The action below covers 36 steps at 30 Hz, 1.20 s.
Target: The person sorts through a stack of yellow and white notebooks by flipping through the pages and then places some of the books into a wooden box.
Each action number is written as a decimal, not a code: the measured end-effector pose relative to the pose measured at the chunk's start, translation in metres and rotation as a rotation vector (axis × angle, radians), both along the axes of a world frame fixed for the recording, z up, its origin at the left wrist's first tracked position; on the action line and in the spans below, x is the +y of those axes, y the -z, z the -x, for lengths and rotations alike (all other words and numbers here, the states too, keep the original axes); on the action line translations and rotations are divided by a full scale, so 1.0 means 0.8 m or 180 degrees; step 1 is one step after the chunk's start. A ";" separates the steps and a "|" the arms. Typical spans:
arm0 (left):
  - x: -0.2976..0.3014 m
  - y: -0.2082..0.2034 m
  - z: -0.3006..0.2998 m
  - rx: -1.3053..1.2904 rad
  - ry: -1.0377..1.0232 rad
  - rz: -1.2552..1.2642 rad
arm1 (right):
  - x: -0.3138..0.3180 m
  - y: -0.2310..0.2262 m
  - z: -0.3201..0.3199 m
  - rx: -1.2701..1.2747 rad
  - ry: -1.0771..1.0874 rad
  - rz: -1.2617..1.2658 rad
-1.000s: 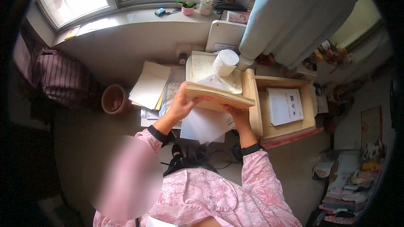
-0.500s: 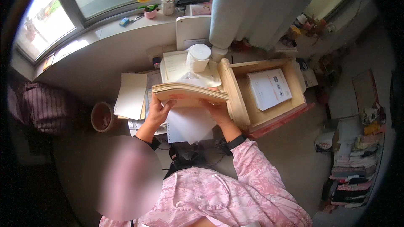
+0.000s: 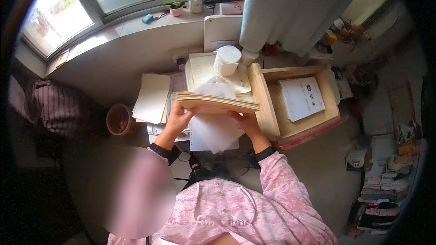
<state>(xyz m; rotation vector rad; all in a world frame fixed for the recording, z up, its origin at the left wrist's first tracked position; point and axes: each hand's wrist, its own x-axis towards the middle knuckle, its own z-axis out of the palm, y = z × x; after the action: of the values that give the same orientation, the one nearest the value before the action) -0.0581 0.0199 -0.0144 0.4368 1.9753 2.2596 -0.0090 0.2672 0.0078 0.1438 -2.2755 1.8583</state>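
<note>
A thick stack of tan-covered booklets (image 3: 220, 103) is held edge-up between my two hands, its page edges facing away from me. My left hand (image 3: 180, 117) grips its left end, thumb on the near side. At the other end my right hand (image 3: 246, 121) is closed round the lower right corner; its far fingers are hidden behind the stack. Below lies a white spiral-bound notebook (image 3: 198, 136), partly covered by a clear plastic sheet (image 3: 220, 139). The stack hides part of the desk.
To the right an open wooden drawer (image 3: 269, 109) holds white booklets (image 3: 302, 100). A white lidded canister (image 3: 228, 62) stands on papers behind the stack. Cream sheets (image 3: 152, 97) lie at left, beside a round bin (image 3: 119, 120). Piled books (image 3: 381, 195) are at far right.
The view has shifted, so the room and desk appear further right. Both hands keep their hold on the booklet stack, which stays nearly in the same place over the desk.
</note>
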 end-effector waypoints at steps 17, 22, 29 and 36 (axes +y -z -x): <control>-0.002 0.004 -0.003 0.0339 -0.0086 0.0547 | 0.021 0.069 -0.002 -0.0512 0.0105 -0.0093; 0.007 -0.027 -0.012 0.0550 -0.0257 0.0354 | 0.019 0.057 -0.002 -0.0485 0.0152 0.0030; 0.006 -0.026 -0.011 0.0798 -0.0334 0.0430 | 0.005 0.020 -0.014 -0.0343 0.0363 -0.0111; -0.005 -0.081 -0.023 0.1000 -0.0152 0.0433 | -0.018 -0.040 -0.029 -0.0019 0.0364 0.0500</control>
<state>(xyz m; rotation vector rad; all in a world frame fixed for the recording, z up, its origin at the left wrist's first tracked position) -0.0398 0.0157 0.0507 0.7781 2.2908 2.1758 0.0143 0.2527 0.0394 -0.0153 -2.0833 1.9694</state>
